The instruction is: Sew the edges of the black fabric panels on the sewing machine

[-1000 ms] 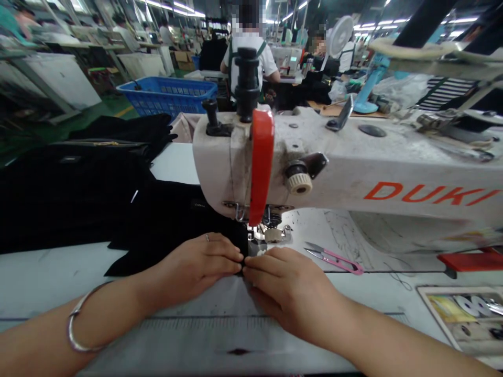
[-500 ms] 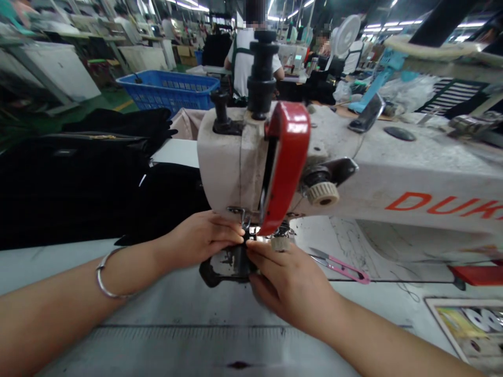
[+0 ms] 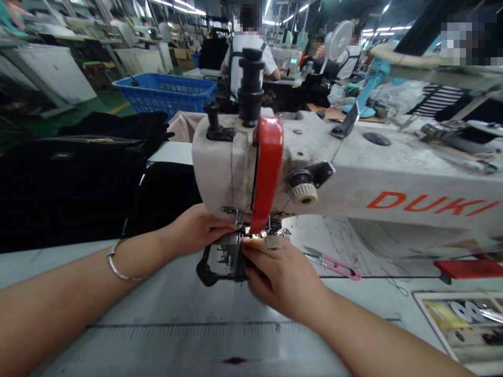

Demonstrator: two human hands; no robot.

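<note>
A white sewing machine (image 3: 353, 178) with a red guard (image 3: 267, 167) stands in front of me. Both hands reach under its head at the needle area. My left hand (image 3: 192, 230) has its fingers closed, pinching black fabric (image 3: 165, 199) just left of the presser foot. My right hand (image 3: 283, 277) is closed too, its fingers pressed on the dark opening in the machine bed (image 3: 220, 262) below the needle. What the fingertips hold there is hidden. A silver bangle (image 3: 118, 267) circles my left wrist.
Pink thread snips (image 3: 334, 264) lie right of my right hand. Piled black fabric (image 3: 66, 183) fills the left of the table. A tray of bobbins (image 3: 459, 314) sits at lower right. A blue basket (image 3: 165, 94) and other workers are behind.
The black fabric under my fingers has been drawn back to the left, baring the dark opening in the bed. Both hands have moved up closer under the needle.
</note>
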